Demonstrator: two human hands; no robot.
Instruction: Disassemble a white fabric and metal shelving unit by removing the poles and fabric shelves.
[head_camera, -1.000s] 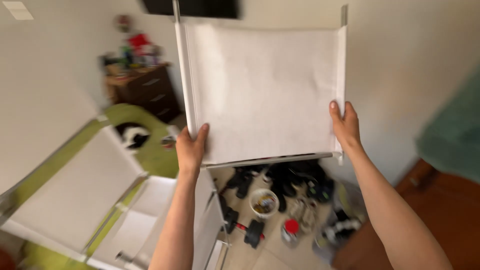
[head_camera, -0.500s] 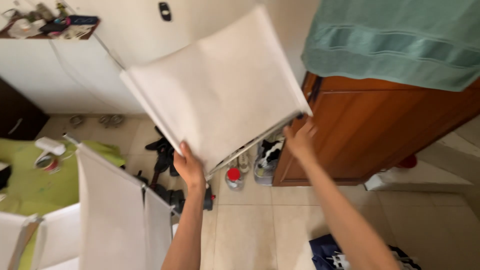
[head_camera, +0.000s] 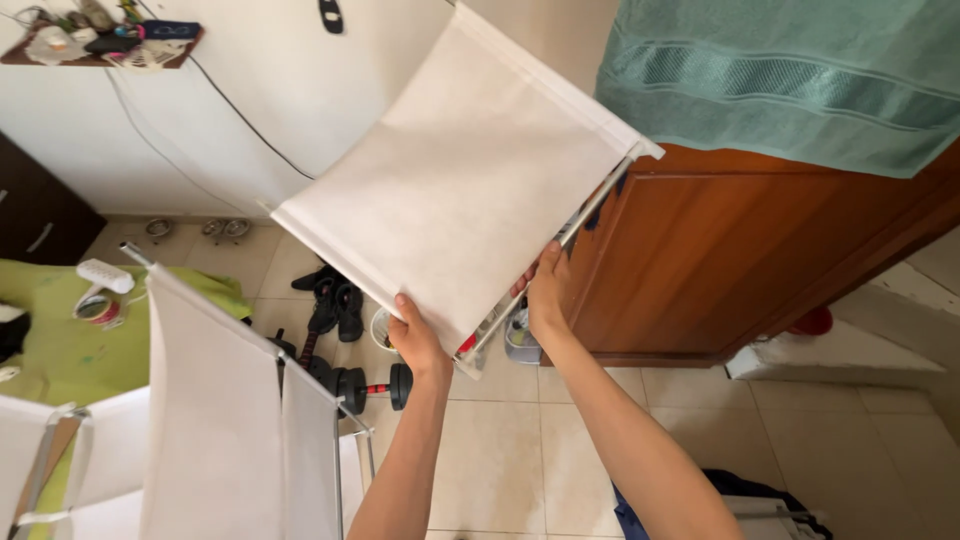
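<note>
White cloth, green towel, brown wood

The fabric panel (head_camera: 455, 185) is plain white with no pattern, and the thin rod (head_camera: 560, 245) on its edge is shiny silver. The towel (head_camera: 790, 75) is soft blue-green with a band of raised stripes across it. The door (head_camera: 720, 260) under it is warm reddish brown wood. The wall (head_camera: 240, 100) is creamy white with a thin black cable (head_camera: 235, 125) running down it. The floor tiles (head_camera: 500, 450) are pale beige. The mat (head_camera: 60, 345) is bright yellow-green. The shoes (head_camera: 335, 305) and dumbbell (head_camera: 365, 382) are black, and the dumbbell has a red handle. The cloth rack (head_camera: 215, 410) is white with grey metal bars.
</note>
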